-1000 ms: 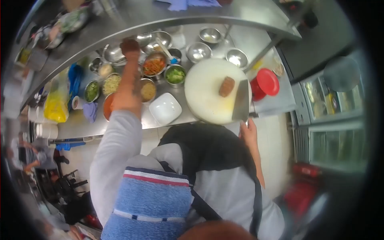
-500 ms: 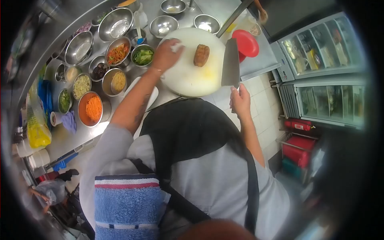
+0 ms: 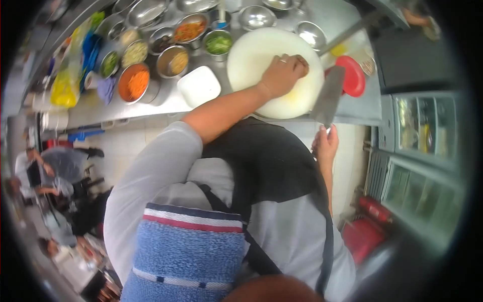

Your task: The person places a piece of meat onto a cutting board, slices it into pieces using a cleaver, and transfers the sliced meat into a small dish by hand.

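Shifted rightward, my left hand (image 3: 280, 78) is covering the brown piece (image 3: 303, 64).
It is apparently gripping, best with fingertips tucked; my right hand (image 3: 326, 144) is grasping the cleaver (image 3: 329, 94).

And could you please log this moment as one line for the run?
left hand: over brown food piece; right hand: holding cleaver by handle; piece: on chopping board; white dish: left of board
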{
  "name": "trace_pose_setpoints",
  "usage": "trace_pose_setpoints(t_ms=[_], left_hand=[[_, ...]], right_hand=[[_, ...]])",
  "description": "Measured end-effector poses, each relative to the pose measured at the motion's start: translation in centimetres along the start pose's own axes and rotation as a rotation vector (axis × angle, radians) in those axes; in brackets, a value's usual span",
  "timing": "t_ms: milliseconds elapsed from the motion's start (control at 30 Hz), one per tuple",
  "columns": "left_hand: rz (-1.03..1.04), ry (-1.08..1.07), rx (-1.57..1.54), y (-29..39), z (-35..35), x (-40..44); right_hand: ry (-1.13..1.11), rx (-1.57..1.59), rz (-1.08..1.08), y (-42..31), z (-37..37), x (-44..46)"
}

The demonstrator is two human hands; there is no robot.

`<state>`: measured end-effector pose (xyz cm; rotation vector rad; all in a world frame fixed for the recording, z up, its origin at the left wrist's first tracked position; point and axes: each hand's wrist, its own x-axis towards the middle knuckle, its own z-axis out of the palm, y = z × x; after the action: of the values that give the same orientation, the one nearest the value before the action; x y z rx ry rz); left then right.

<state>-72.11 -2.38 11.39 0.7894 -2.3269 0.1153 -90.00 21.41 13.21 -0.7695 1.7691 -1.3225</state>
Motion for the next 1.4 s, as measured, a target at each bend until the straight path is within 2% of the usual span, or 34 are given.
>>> trace_pose_setpoints(t_ms=[33, 133, 200, 267, 400, 467, 500, 567, 700, 767, 900, 1100, 1200, 1267, 1367, 1400], left_hand=[[-0.053, -0.126, 0.037, 0.1, 0.5, -0.7], [-0.074, -0.129, 0.007, 1.6, -3.8, -1.8], [-0.168, -0.153, -0.054, 2.8, -6.8, -3.8], [-0.286, 0.059, -0.090, 2.8, -9.6, -6.9], [-0.754, 0.112, 0.184, -4.0, -10.0, -19.7], [-0.811, -0.131, 0.192, -6.0, -12.4, -22.6], [-0.810, -0.136, 0.186, -6.6, -12.7, -23.1], [-0.743, -0.332, 0.156, -7.6, -12.4, -23.8], [-0.674, -0.377, 0.134, -8.8, -10.8, -23.8], [-0.705, -0.438, 0.105, -8.7, -10.6, -23.5], [-0.705, -0.430, 0.024, -8.5, -11.0, -23.5], [-0.657, -0.247, -0.106, -8.8, -10.0, -24.7], [-0.713, -0.146, -0.188, -8.9, -9.5, -24.6], [-0.709, -0.011, -0.282, -9.3, -9.9, -24.6], [-0.706, 0.000, -0.314, -9.9, -12.9, -24.9], [-0.774, -0.026, -0.278, -10.3, -14.0, -25.9]], right_hand=[[-0.018, 0.005, 0.001, 0.3, -0.7, 0.7], [-0.077, -0.006, 0.004, 0.0, -1.6, 2.0], [-0.119, -0.039, -0.007, -0.1, -2.2, 3.1], [-0.154, -0.056, -0.011, -0.8, -2.5, 3.7], [-0.208, -0.084, -0.071, -1.4, -2.9, 5.1], [-0.207, -0.105, -0.067, -2.1, -2.6, 5.4], [-0.221, -0.122, -0.085, -2.2, -2.6, 5.8], [-0.229, -0.147, -0.115, -2.8, -2.1, 6.0], [-0.238, -0.138, -0.092, -3.3, -1.6, 5.7], [-0.226, -0.153, -0.092, -3.5, -1.2, 4.9], [-0.175, -0.144, -0.022, -3.5, -0.2, 3.0], [-0.116, -0.184, -0.001, -4.4, 2.0, 1.5], [-0.088, -0.181, -0.020, -4.0, 2.9, 1.3], [-0.057, -0.173, -0.015, -4.4, 3.9, 0.9], [-0.054, -0.145, 0.009, -4.4, 4.0, 0.6], [-0.048, -0.137, -0.006, -4.8, 4.1, 0.4]])
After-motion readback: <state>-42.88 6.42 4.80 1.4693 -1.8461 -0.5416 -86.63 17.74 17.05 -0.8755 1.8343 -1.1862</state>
